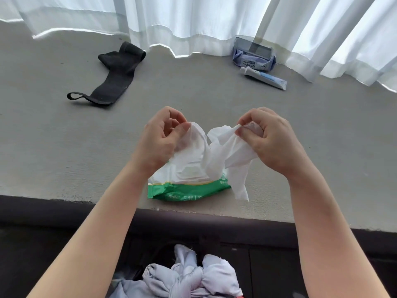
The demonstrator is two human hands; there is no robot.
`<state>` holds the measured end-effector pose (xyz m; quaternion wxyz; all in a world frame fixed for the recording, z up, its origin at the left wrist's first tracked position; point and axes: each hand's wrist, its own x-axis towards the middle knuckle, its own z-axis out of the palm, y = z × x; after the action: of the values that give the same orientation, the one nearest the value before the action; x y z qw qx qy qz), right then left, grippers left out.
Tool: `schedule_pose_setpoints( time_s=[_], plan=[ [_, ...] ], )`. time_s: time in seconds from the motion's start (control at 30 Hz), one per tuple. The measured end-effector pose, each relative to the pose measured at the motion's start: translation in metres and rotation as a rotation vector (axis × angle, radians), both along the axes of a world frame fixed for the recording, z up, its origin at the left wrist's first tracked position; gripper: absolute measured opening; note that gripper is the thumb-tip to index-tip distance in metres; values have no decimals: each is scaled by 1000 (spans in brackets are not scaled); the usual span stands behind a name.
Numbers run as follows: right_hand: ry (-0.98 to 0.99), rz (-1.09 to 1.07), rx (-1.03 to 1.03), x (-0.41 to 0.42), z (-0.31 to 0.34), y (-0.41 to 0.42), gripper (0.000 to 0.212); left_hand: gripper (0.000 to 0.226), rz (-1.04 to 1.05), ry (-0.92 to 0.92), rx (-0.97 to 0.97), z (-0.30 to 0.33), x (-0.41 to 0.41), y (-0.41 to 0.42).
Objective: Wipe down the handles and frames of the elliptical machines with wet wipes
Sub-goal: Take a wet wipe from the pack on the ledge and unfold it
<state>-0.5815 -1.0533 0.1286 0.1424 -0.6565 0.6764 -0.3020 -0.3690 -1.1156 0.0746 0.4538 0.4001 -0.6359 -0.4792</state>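
A: Head view, nearest first: knotted pale grey fabric at the bottom edge, over a dark floor. Two bare forearms rising from the lower corners toward the middle.

B: And past the fabric?

A: Dark front edge of a grey ledge, then the flat grey top. Near that edge, a green and white wet wipe pack, lying flat, top opening partly hidden under loose white sheet.

B: Hands?

A: Both raised just above the pack. Left hand with thumb and forefinger pinching one upper edge of a white wet wipe, other fingers curled in. Right hand pinching the opposite upper edge the same way, with some of the sheet bunched in the curled fingers. Wipe stretched between the two, crumpled in the middle, one corner hanging down past the right end of the pack. Lower part over the pack's opening; cannot tell whether free of it.

B: Farther back?

A: Left of centre, a black strap with a loop at its near end, lying on the ledge, well apart from the pack. Right of centre, a white and blue tube, and just behind it a blue tissue packet with a dark phone propped on top. Along the far side, white curtains, hems resting on the ledge.
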Motion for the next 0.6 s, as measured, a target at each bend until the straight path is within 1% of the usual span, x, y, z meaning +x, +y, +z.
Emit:
schedule_pose_setpoints(
  time_s=[0.07, 0.13, 0.27, 0.33, 0.4, 0.53, 0.6],
  plan=[
    [-27, 39, 8, 1, 6, 0, 6, 21, -20, -9, -19, 9, 4, -5],
    [-51, 100, 7, 4, 12, -2, 11, 22, -45, -47, -71, 19, 4, -9],
    [-69, 281, 4, 20, 19, -10, 20, 19, -124, -155, -203, 39, -7, -8],
    [-113, 269, -14, 25, 18, -14, 25, 21, -126, -161, -249, 44, -11, -5],
    [-136, 198, -44, 25, 17, -16, 29, 20, -113, -101, -214, 45, -9, -4],
    [-140, 146, -38, 17, 21, -17, 25, 24, -175, 53, -41, 37, 3, -3],
    [-130, 128, -42, 11, 23, -16, 27, 23, -136, 78, -5, 26, 9, -5]
  ],
)
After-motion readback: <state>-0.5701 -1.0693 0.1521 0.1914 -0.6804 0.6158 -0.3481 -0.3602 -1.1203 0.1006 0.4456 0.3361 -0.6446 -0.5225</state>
